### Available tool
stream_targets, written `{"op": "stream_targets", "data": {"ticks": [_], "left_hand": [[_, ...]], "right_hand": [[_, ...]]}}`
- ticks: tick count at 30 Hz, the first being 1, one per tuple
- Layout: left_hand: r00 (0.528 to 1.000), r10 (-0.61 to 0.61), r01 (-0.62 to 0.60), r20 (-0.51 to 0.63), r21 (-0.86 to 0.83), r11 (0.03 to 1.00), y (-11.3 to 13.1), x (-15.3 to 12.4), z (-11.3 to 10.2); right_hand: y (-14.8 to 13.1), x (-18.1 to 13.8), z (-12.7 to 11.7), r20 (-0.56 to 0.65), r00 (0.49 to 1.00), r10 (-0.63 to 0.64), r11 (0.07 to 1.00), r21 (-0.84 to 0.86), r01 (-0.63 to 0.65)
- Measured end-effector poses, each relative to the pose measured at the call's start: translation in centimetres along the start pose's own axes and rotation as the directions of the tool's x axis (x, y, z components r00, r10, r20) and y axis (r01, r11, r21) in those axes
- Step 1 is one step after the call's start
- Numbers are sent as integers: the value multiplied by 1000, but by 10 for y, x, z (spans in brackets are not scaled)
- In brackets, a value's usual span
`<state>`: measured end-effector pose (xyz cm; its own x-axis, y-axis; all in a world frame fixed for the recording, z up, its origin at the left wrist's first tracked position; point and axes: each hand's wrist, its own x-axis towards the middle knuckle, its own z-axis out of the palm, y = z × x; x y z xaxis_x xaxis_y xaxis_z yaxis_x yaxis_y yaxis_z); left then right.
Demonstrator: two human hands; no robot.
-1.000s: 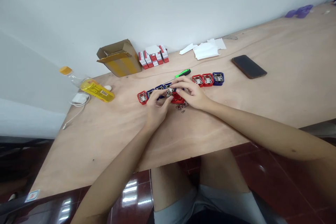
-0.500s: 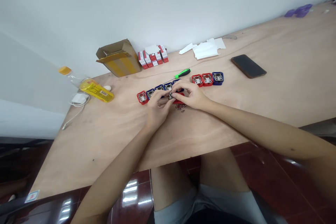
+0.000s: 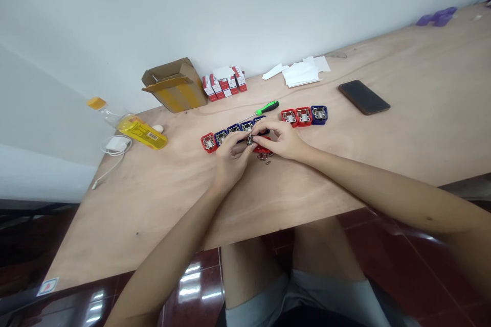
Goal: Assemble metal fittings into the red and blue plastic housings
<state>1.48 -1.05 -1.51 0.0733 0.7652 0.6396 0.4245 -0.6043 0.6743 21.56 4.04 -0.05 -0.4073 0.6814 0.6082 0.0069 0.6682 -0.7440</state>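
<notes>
Desk [image 3: 249, 204] spreading across my distant view, left grip [image 3: 231, 161] and right grip [image 3: 283, 139] facing each other over it, red and blue units [image 3: 233, 129] lining up behind, small metal part [image 3: 249, 139] I'm watching being pinched by both, tiny metal pieces [image 3: 263, 156] lying just below.

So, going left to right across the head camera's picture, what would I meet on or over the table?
Yellow-labelled bottle → cardboard box → left hand → small metal piece → right hand → phone → purple item.
</notes>
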Motion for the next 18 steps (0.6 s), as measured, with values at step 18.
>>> {"op": "stream_targets", "data": {"ticks": [18], "left_hand": [[992,-122,125,36,-100,987,-5,-6,1]], "right_hand": [[-3,-2,2,-21,1000,15,1000,5,-15]]}}
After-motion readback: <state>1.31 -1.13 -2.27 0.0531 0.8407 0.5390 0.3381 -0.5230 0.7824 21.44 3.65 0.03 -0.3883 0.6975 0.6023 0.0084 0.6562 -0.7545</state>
